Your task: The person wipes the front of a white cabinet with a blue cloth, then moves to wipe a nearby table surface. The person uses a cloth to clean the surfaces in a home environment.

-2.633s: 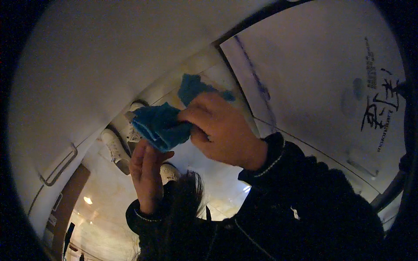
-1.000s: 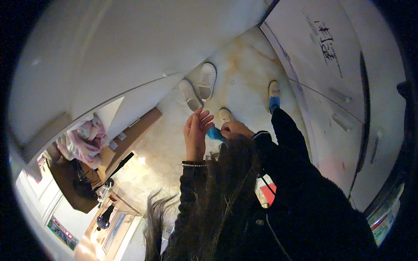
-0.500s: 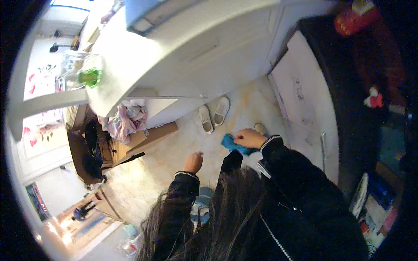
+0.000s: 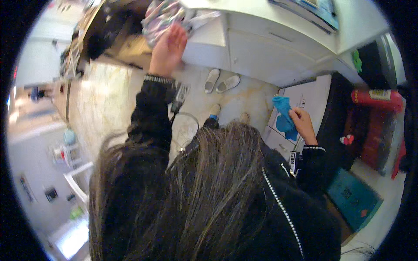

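Observation:
My right hand [image 4: 303, 126] is closed on a blue cloth [image 4: 286, 118], which hangs crumpled from the fingers in front of the pale cabinet [image 4: 307, 98]. Raised at the upper left, my left hand [image 4: 169, 50] has its fingers stretched and a little blurred, and it holds nothing that I can see. Behind it lies a bundle of pink and white patterned fabric [image 4: 160, 19]; whether the hand touches it I cannot tell.
A pair of white shoes [image 4: 221, 81] stands on the marbled floor by the white cupboard [image 4: 261, 50]. My own feet show just nearer. An open brown box [image 4: 130, 48] is at the upper left, and a teal box [image 4: 355, 199] at the lower right.
My right hand has lifted the blue cloth off the floor and moved right. The left hand has risen forward, up to the patterned fabric. The view has turned, and I appear more upright.

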